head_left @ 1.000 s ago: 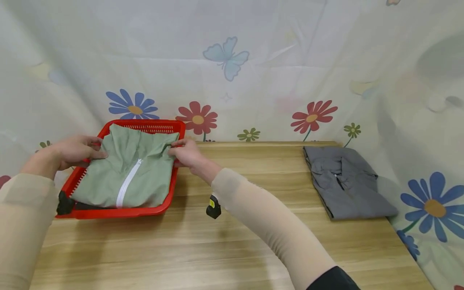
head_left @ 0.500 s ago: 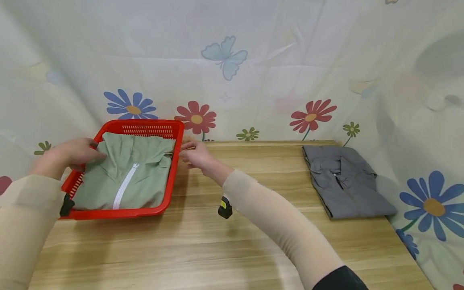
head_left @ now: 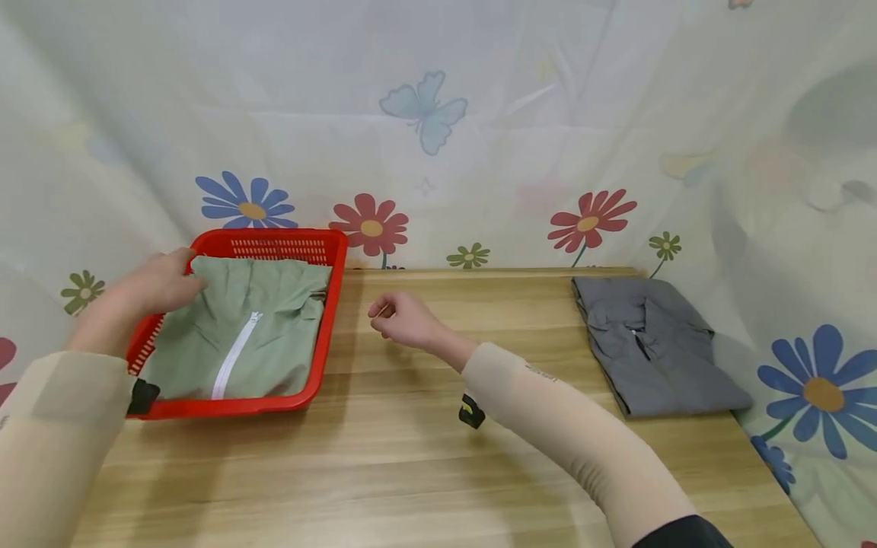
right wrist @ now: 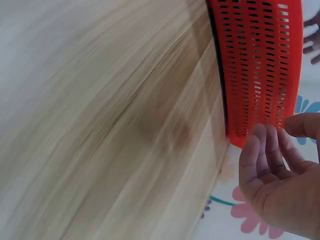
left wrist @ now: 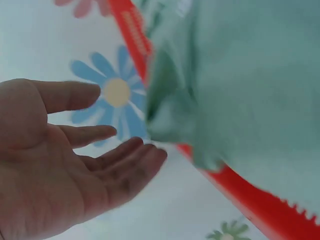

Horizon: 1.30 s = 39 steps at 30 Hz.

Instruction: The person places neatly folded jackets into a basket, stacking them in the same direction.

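Observation:
A green garment with a white zipper lies folded inside the red basket at the left of the table. Over the basket's far left corner is my left hand; the left wrist view shows its fingers extended, apart from the cloth, with nothing in them. My right hand hovers over the table to the right of the basket. Its fingers bend loosely around no object, as the right wrist view also shows, with the basket's slotted side wall beyond them.
A folded grey garment with a short dark zipper lies at the table's right end. The wooden table spans the front. Behind it hangs a white cloth backdrop printed with flowers and a butterfly.
My right hand has let go of the green garment's right edge and moved right, away from the basket. The garment has settled lower in the basket. My left hand has shifted slightly up and right.

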Each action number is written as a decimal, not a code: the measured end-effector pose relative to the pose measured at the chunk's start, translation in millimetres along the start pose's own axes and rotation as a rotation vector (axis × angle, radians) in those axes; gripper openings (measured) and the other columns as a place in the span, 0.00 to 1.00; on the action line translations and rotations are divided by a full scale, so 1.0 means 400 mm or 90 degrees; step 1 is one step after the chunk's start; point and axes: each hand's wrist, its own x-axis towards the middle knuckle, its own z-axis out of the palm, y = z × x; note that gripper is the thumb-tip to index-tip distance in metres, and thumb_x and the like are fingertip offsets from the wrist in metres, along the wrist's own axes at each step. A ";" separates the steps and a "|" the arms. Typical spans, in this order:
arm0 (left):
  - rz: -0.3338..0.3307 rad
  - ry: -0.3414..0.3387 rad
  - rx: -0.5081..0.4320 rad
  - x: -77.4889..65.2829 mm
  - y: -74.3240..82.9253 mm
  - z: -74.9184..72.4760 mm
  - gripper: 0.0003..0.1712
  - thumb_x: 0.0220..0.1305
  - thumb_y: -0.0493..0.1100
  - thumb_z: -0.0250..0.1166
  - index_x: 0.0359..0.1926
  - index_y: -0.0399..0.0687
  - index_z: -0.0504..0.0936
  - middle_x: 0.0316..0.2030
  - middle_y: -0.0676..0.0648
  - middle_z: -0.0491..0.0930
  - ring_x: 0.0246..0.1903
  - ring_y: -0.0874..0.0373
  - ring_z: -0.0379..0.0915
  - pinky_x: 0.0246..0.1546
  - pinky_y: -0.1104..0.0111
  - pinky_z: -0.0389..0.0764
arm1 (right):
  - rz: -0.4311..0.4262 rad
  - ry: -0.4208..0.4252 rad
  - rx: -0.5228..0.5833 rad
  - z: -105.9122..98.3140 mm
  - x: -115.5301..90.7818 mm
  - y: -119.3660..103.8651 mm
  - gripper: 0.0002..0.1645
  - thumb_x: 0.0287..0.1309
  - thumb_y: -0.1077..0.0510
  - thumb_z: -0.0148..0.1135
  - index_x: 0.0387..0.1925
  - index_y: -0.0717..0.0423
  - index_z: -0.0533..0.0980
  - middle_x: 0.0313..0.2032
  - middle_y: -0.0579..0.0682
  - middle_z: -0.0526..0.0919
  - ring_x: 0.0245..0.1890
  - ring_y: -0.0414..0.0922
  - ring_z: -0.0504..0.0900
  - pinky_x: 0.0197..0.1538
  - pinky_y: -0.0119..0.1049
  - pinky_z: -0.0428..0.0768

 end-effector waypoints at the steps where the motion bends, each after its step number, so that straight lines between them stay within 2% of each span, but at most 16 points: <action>1: 0.005 0.009 -0.001 -0.005 0.012 0.001 0.41 0.73 0.43 0.52 0.70 0.13 0.47 0.59 0.15 0.56 0.58 0.20 0.53 0.58 0.29 0.64 | -0.013 -0.002 -0.039 -0.009 -0.010 0.002 0.12 0.69 0.64 0.58 0.49 0.67 0.79 0.38 0.58 0.85 0.32 0.48 0.83 0.32 0.32 0.79; 3: 0.014 0.015 -0.001 -0.019 0.046 0.001 0.44 0.76 0.48 0.53 0.72 0.15 0.46 0.62 0.14 0.55 0.61 0.19 0.51 0.58 0.29 0.63 | -0.034 0.002 -0.104 -0.028 -0.030 0.003 0.12 0.68 0.63 0.59 0.48 0.65 0.80 0.38 0.55 0.85 0.33 0.45 0.82 0.34 0.31 0.78; 6: 0.020 0.011 -0.005 -0.041 0.099 0.005 0.46 0.76 0.54 0.55 0.74 0.20 0.49 0.63 0.16 0.58 0.61 0.20 0.56 0.55 0.30 0.69 | -0.052 0.015 -0.172 -0.057 -0.056 0.015 0.09 0.68 0.62 0.60 0.45 0.62 0.81 0.36 0.50 0.83 0.33 0.43 0.80 0.36 0.32 0.77; 11: 0.052 0.003 -0.019 -0.070 0.173 0.033 0.46 0.75 0.55 0.58 0.76 0.25 0.51 0.65 0.18 0.60 0.63 0.22 0.58 0.52 0.32 0.73 | -0.087 0.017 -0.204 -0.086 -0.101 0.050 0.06 0.67 0.64 0.61 0.42 0.61 0.81 0.32 0.48 0.81 0.30 0.42 0.78 0.36 0.32 0.77; 17: 0.104 0.012 -0.021 -0.094 0.241 0.086 0.44 0.74 0.53 0.61 0.76 0.29 0.56 0.66 0.21 0.64 0.64 0.25 0.61 0.54 0.32 0.73 | -0.115 -0.003 -0.221 -0.101 -0.175 0.072 0.05 0.67 0.64 0.60 0.41 0.61 0.80 0.31 0.47 0.81 0.29 0.41 0.78 0.35 0.33 0.78; 21: 0.126 0.002 -0.035 -0.109 0.281 0.127 0.43 0.73 0.55 0.62 0.76 0.33 0.59 0.67 0.25 0.66 0.65 0.28 0.62 0.54 0.34 0.73 | -0.111 0.006 -0.243 -0.115 -0.225 0.093 0.05 0.68 0.63 0.61 0.42 0.60 0.80 0.32 0.46 0.81 0.31 0.40 0.78 0.37 0.35 0.79; 27: 0.148 -0.003 -0.050 -0.130 0.324 0.178 0.43 0.72 0.56 0.64 0.76 0.36 0.61 0.69 0.28 0.65 0.66 0.30 0.61 0.57 0.34 0.72 | -0.092 0.060 -0.254 -0.157 -0.288 0.131 0.06 0.69 0.63 0.61 0.43 0.60 0.81 0.35 0.47 0.82 0.35 0.43 0.80 0.40 0.39 0.81; 32: 0.195 0.028 -0.050 -0.152 0.359 0.216 0.40 0.72 0.54 0.65 0.74 0.34 0.65 0.67 0.29 0.66 0.65 0.32 0.63 0.59 0.37 0.72 | -0.063 0.106 -0.260 -0.188 -0.335 0.159 0.08 0.68 0.64 0.63 0.46 0.63 0.81 0.42 0.53 0.83 0.41 0.50 0.81 0.47 0.46 0.81; 35: 0.232 0.040 -0.071 -0.163 0.380 0.239 0.38 0.72 0.51 0.65 0.74 0.35 0.66 0.66 0.31 0.68 0.63 0.36 0.65 0.59 0.40 0.74 | -0.051 0.132 -0.264 -0.199 -0.359 0.182 0.11 0.67 0.64 0.64 0.48 0.65 0.80 0.46 0.57 0.82 0.47 0.56 0.81 0.51 0.51 0.80; 39: 0.276 0.044 -0.101 -0.161 0.407 0.277 0.36 0.72 0.50 0.65 0.74 0.41 0.67 0.65 0.36 0.69 0.62 0.40 0.68 0.60 0.43 0.75 | -0.024 0.168 -0.252 -0.224 -0.390 0.219 0.15 0.67 0.64 0.65 0.53 0.66 0.77 0.52 0.63 0.79 0.53 0.63 0.78 0.54 0.56 0.78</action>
